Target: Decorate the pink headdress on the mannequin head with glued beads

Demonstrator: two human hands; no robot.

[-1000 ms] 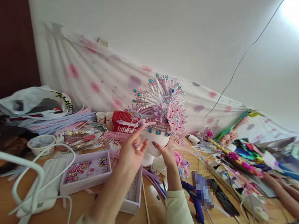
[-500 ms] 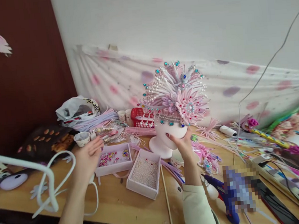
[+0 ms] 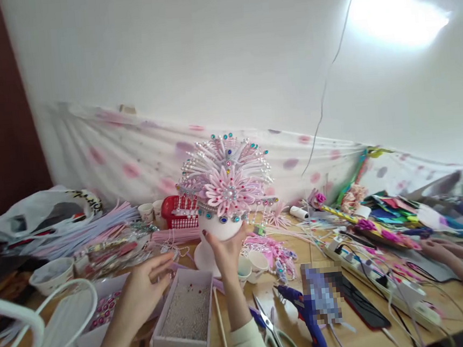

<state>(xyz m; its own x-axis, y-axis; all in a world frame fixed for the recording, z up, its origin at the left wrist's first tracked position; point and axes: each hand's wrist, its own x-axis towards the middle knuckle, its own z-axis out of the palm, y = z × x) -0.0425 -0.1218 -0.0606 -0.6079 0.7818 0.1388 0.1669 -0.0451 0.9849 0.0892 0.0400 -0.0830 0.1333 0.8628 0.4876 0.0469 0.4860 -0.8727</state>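
Note:
A white foam head (image 3: 220, 233) on a stand wears a pink headdress (image 3: 226, 178) of pearls, petals and coloured gems. My right hand (image 3: 225, 249) grips the front of the foam head, fingers wrapped around it. My left hand (image 3: 144, 290) hovers with fingers apart over the gap between a lilac tray of gems (image 3: 102, 321) and a white box of small beads (image 3: 185, 317), holding nothing that I can see.
A blue glue gun (image 3: 304, 314), scissors (image 3: 275, 336), paper cups (image 3: 251, 263), a power strip (image 3: 387, 284), a red basket (image 3: 178, 210), pink strips (image 3: 86, 232) and a white bowl (image 3: 50, 273) crowd the wooden table. Another person's hands (image 3: 445, 252) rest at the right.
The head and headdress have been turned, so the big pink flower now faces me. My left hand came back from the gem tray toward the bead box. The camera swung right.

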